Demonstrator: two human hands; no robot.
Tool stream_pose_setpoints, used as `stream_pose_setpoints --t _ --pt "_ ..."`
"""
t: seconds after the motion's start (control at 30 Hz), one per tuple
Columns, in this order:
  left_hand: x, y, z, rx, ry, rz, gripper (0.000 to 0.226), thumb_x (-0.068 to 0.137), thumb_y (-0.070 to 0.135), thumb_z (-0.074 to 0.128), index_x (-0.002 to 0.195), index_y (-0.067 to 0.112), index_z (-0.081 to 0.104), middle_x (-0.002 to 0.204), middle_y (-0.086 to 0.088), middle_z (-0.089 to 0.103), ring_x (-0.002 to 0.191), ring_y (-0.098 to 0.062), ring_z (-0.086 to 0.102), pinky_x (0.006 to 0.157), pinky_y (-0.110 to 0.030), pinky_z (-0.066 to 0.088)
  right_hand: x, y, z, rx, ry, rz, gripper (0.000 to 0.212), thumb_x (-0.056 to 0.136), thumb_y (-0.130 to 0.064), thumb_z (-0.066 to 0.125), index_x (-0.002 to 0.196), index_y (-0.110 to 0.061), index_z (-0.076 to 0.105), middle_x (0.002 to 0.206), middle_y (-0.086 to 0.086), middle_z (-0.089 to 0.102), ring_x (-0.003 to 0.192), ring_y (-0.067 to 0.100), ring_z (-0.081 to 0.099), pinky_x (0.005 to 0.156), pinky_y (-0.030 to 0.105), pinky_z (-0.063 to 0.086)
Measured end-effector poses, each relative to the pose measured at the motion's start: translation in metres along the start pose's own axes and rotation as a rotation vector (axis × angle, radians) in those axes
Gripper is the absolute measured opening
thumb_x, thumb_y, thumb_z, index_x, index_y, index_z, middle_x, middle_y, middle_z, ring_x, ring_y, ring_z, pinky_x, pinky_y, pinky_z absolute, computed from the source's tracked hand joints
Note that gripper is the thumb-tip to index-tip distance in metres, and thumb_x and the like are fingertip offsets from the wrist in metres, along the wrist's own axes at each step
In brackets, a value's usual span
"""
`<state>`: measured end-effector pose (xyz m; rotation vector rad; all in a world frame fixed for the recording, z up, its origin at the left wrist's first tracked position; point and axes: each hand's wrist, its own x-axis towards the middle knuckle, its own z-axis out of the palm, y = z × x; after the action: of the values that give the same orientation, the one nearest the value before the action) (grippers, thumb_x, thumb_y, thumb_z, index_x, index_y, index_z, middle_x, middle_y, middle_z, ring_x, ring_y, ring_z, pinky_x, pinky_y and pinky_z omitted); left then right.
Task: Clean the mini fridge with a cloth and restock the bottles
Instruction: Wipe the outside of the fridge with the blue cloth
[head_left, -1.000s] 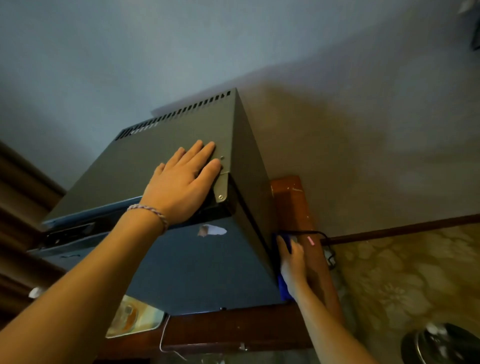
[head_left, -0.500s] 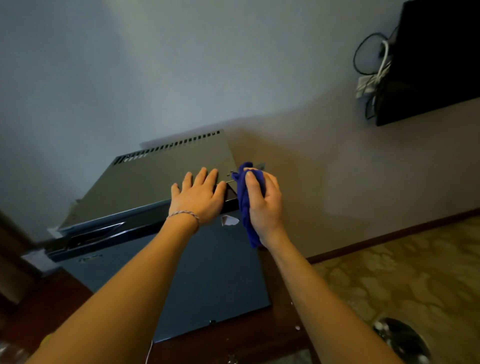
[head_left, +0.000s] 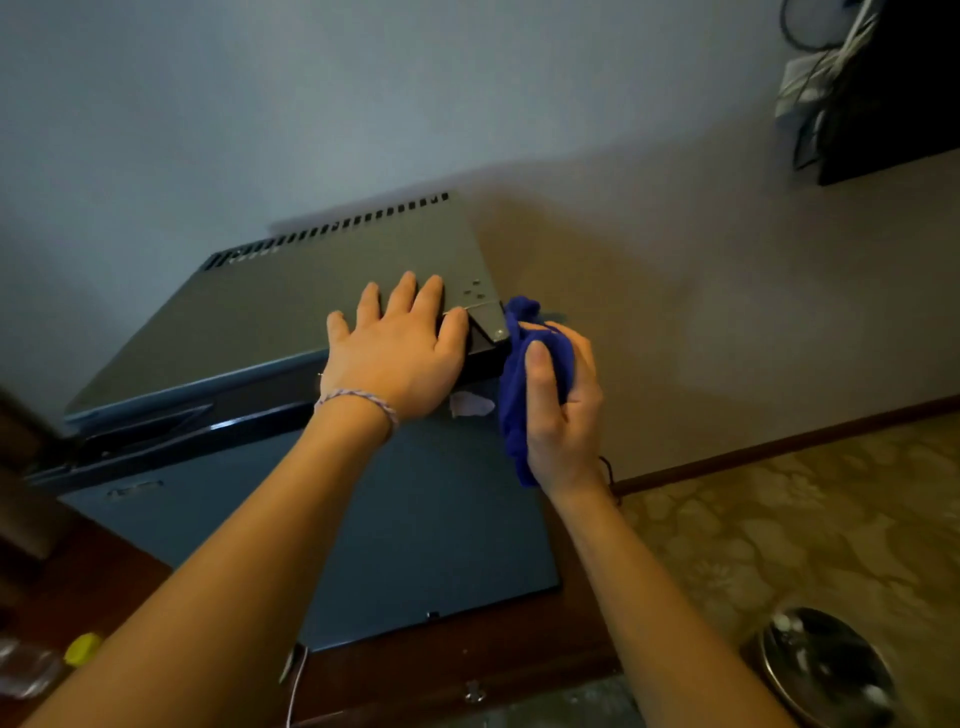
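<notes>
The grey mini fridge (head_left: 291, 306) stands on a dark wooden cabinet with its blue door (head_left: 415, 519) closed and facing me. My left hand (head_left: 400, 353) lies flat with straight fingers on the front right part of the fridge's top. My right hand (head_left: 563, 410) grips a bunched blue cloth (head_left: 519, 364) against the fridge's upper right corner, beside the metal hinge plate. A bottle with a yellow cap (head_left: 78, 649) shows at the lower left edge, mostly cut off.
The wooden cabinet (head_left: 519, 654) carries the fridge. A round metal bin (head_left: 826, 670) sits on the patterned floor at lower right. A dark wall-mounted screen with cables (head_left: 883, 88) hangs at upper right. A thin white cord (head_left: 296, 686) dangles at the cabinet's front.
My right hand rose with the cloth from low on the fridge's right side to its top right corner. My left hand stayed flat on the top.
</notes>
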<state>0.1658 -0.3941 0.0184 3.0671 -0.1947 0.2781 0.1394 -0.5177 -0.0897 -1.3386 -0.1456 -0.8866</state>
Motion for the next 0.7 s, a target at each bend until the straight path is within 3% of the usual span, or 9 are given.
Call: stream_pose_setpoints --t 0.1,0.17,0.27,0.37,0.47,0.6,0.7 --pt "0.0 0.001 0.001 0.007 0.033 0.007 0.055 0.103 0.051 0.019 0.156 0.033 0.019 0.166 0.005 0.012 0.152 -0.028 0.009 0.119 -0.058 0.011 -0.037 0.046 -0.018 -0.037 -0.006 0.085 0.023 0.097 -0.043 0.049 0.111 -0.06 0.057 0.119 0.006 0.06 0.11 0.02 0.061 0.097 0.038 0.048" --pt "0.001 0.001 0.002 0.008 0.048 0.009 0.054 0.103 0.049 0.02 0.154 0.033 0.023 0.165 0.005 0.016 0.151 -0.028 0.013 0.118 -0.057 0.014 -0.067 0.08 -0.033 -0.053 0.003 0.194 0.021 0.095 -0.049 0.05 0.11 -0.061 0.058 0.12 0.007 0.062 0.111 0.016 0.061 0.097 0.035 0.049" --pt "0.001 0.001 0.002 -0.008 0.074 0.019 0.064 0.092 0.051 0.016 0.151 0.031 0.03 0.162 0.004 0.025 0.148 -0.027 0.022 0.116 -0.056 0.02 -0.108 0.129 -0.05 -0.021 0.043 0.382 0.02 0.092 -0.052 0.052 0.109 -0.053 0.062 0.118 -0.001 0.065 0.113 0.012 0.061 0.099 0.03 0.049" --pt "0.002 -0.001 0.002 -0.024 0.087 0.025 0.069 0.086 0.053 0.015 0.15 0.032 0.033 0.16 0.004 0.03 0.145 -0.025 0.028 0.114 -0.056 0.025 -0.142 0.17 -0.065 -0.069 0.051 0.521 0.028 0.092 -0.058 0.053 0.113 -0.043 0.065 0.117 0.005 0.066 0.111 0.024 0.063 0.098 0.04 0.051" --pt "0.002 -0.001 0.004 -0.044 0.083 0.027 0.07 0.086 0.054 0.015 0.15 0.031 0.033 0.16 0.004 0.031 0.145 -0.026 0.029 0.114 -0.055 0.026 -0.159 0.189 -0.072 -0.089 0.101 0.593 0.024 0.096 -0.048 0.057 0.113 -0.034 0.064 0.115 0.005 0.067 0.109 0.027 0.065 0.096 0.045 0.053" --pt "0.001 0.001 0.005 -0.05 0.078 0.03 0.069 0.086 0.053 0.015 0.149 0.032 0.032 0.159 0.005 0.031 0.144 -0.025 0.03 0.113 -0.055 0.026 -0.146 0.159 -0.054 -0.094 0.155 0.582 0.031 0.088 -0.06 0.052 0.103 -0.037 0.065 0.116 0.005 0.065 0.104 0.014 0.064 0.096 0.054 0.05" --pt "0.001 0.001 0.003 -0.053 0.078 0.025 0.069 0.086 0.053 0.015 0.15 0.033 0.032 0.16 0.006 0.03 0.144 -0.024 0.029 0.112 -0.055 0.025 -0.099 0.094 -0.028 0.001 0.159 0.345 0.017 0.095 -0.046 0.054 0.108 -0.042 0.064 0.12 0.001 0.063 0.112 0.014 0.061 0.099 0.049 0.049"
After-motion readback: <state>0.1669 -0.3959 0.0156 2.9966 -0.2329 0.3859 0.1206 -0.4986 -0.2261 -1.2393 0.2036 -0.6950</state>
